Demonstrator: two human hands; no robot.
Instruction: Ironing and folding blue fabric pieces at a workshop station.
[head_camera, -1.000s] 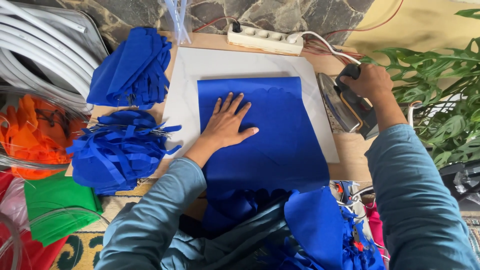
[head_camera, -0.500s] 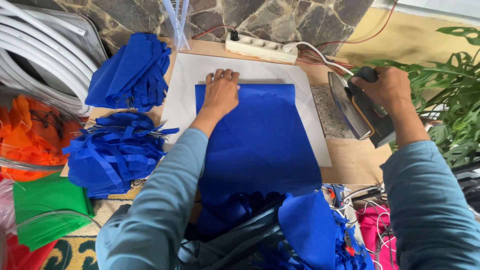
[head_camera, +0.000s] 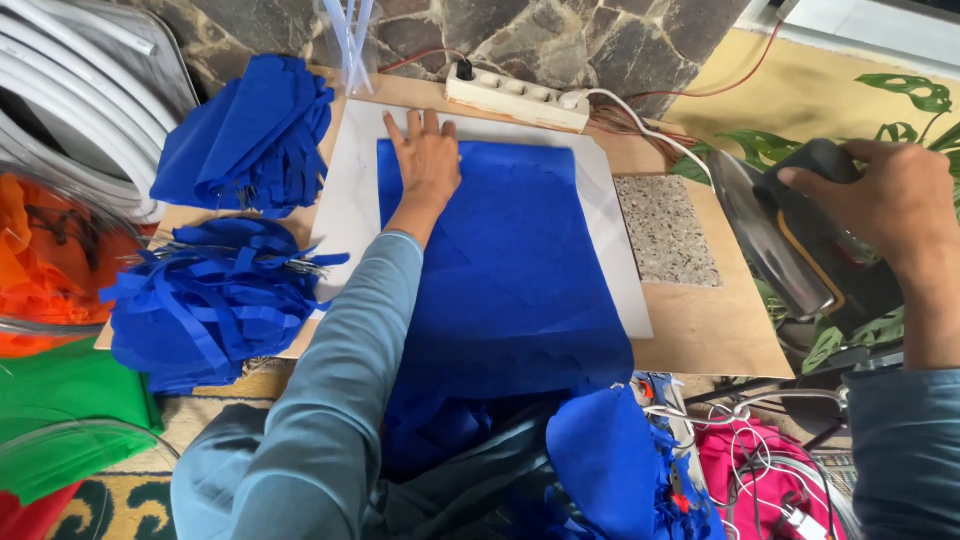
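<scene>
While the left hand (head_camera: 425, 160) lies flat, fingers spread, on one blue fabric sheet (head_camera: 500, 260) at upper centre, the right hand (head_camera: 890, 200) grasps one dark-handled iron (head_camera: 790, 235) at right; two blue fabric piles (head_camera: 245, 135) lie at left.

Left hand (head_camera: 425, 155) lies flat, fingers spread, on the blue fabric (head_camera: 500, 270) at its 11 o'clock corner. Right hand (head_camera: 890, 195) grips the iron (head_camera: 800, 240), tilted off the board at 3 o'clock.

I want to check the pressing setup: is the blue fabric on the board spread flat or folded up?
Spread flat: the blue fabric covers the white board, left hand pressing its far edge.
</scene>
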